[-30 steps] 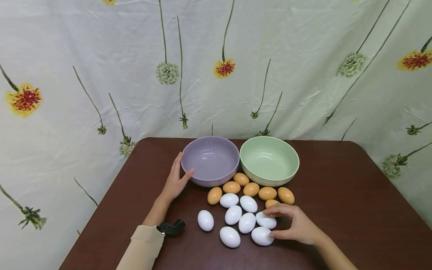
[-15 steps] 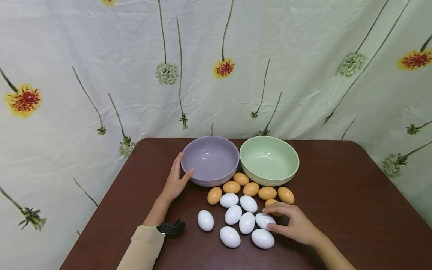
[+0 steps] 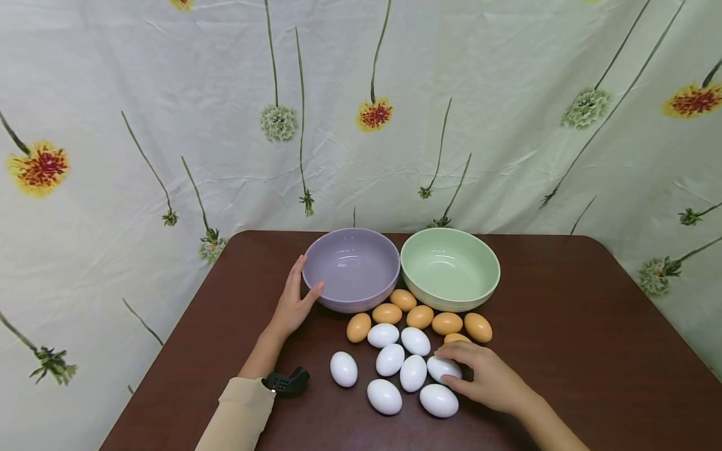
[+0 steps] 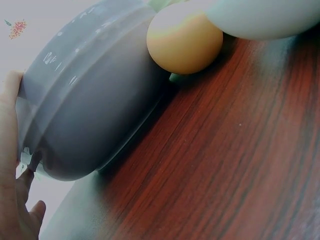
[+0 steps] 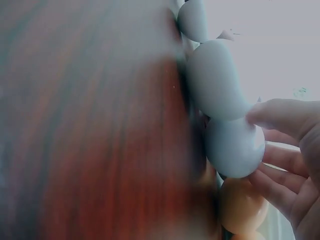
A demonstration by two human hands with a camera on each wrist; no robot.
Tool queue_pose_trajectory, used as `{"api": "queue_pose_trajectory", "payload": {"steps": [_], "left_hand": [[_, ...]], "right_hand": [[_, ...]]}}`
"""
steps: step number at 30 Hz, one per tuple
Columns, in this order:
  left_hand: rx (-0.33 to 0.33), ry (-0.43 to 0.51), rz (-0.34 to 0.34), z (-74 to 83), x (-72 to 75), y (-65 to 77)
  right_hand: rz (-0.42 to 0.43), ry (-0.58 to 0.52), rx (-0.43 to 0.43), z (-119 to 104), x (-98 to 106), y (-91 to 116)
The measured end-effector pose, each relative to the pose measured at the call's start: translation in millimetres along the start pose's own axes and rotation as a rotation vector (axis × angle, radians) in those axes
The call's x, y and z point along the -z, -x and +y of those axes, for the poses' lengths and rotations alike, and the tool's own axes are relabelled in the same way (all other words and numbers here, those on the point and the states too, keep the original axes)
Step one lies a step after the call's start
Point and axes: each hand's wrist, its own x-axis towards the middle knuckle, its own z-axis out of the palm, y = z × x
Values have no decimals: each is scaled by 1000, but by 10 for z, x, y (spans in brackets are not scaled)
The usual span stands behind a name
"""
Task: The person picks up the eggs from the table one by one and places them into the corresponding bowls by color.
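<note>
In the head view, my left hand (image 3: 292, 304) rests against the left side of a purple bowl (image 3: 351, 305). Its fingers lie fairly straight along the outside, and the thumb touches the near rim. My right hand (image 3: 492, 377) pinches a white egg (image 3: 442, 369) between thumb and fingertips; the right wrist view shows the thumb on this egg (image 5: 235, 150) with the other fingers at its far side. The egg sits among other white eggs (image 3: 439, 401) on the table. Just beyond the right fingertips, an orange-brown egg (image 3: 457, 337) is partly hidden.
A green bowl (image 3: 451, 304) stands beside the purple one. Several orange-brown eggs (image 3: 447, 323) lie in front of both bowls, with more white eggs (image 3: 385, 396) nearer me. The dark wooden table (image 3: 564, 313) ends at a flowered cloth (image 3: 507, 156) behind.
My right hand has shifted slightly left, its thumb moving from the nearer white egg to the one behind it. The left hand and both bowls stay in place.
</note>
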Motion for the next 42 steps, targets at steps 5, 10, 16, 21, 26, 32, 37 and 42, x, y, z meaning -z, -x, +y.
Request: {"api": "queue_pose_trajectory", "payload": {"steps": [5,10,16,21,26,32,37,42], "left_hand": [[-1,-1,-1,2,1,3],[-7,2,2,0,0,1],[-14,3,13,-28,-7,1],[-11,4,17,-42,-17,2],[-2,29,17,-40,-22,-7],[7,110,17,-46,-30,-12],[8,138,14,-64,-39,-17],[21,145,9,-57,-29,-14]], "right_hand": [[-27,60,-7,-17,6,-15],[-51,88,-21,-21,-7,-20],[-61,94,-30,-15,-25,-21],[-59,91,-25,-11,-32,-27],[-43,92,-26,-5,-42,-27],[-9,92,-31,0,-55,-27],[28,85,-24,6,-46,-28],[67,16,-31,5,-8,-74]]}}
